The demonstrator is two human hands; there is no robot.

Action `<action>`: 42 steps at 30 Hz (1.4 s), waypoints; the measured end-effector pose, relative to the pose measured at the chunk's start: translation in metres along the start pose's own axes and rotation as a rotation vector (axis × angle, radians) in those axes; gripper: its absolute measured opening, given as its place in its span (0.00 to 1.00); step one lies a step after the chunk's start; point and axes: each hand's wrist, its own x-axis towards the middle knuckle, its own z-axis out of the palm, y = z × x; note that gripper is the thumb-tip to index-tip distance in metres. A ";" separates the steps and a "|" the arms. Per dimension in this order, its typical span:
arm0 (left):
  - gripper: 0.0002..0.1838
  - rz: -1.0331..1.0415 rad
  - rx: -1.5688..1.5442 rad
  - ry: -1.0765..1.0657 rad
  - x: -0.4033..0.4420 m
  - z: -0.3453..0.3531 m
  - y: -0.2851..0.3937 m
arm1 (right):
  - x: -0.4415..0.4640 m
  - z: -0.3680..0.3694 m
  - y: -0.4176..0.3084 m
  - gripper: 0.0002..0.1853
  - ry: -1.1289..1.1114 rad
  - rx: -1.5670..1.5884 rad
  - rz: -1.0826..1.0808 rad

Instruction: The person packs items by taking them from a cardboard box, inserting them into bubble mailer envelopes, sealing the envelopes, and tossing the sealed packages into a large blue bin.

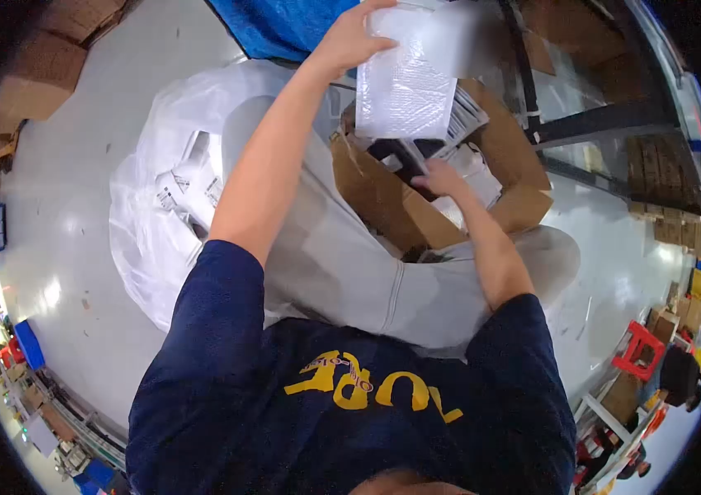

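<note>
My left hand grips a white bubble mailer by its upper left edge, thumb on the near face, holding it up above an open cardboard box. Down inside the box, my right hand has its fingers drawn together at the edge of a dark, flat item. What those fingers hold is partly hidden. Other flat white and grey packets stand in the box behind the mailer. Its top right part blurs into a pale smear.
Left of my legs, a large translucent plastic bag holds several labelled white packets. A blue sheet lies ahead, and a black metal rack stands to the right. Cardboard boxes sit at far left, a red stool at right.
</note>
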 end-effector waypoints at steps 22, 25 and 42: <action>0.06 0.177 0.066 -0.545 -0.036 0.071 0.039 | -0.141 -0.181 0.012 0.15 1.501 1.555 -0.062; 0.05 0.133 -0.090 -0.527 -0.040 0.075 0.063 | -0.141 -0.180 0.015 0.16 1.483 1.528 0.048; 0.07 0.043 -0.354 -0.505 -0.054 0.069 0.098 | -0.146 -0.182 0.015 0.19 1.453 1.637 -0.246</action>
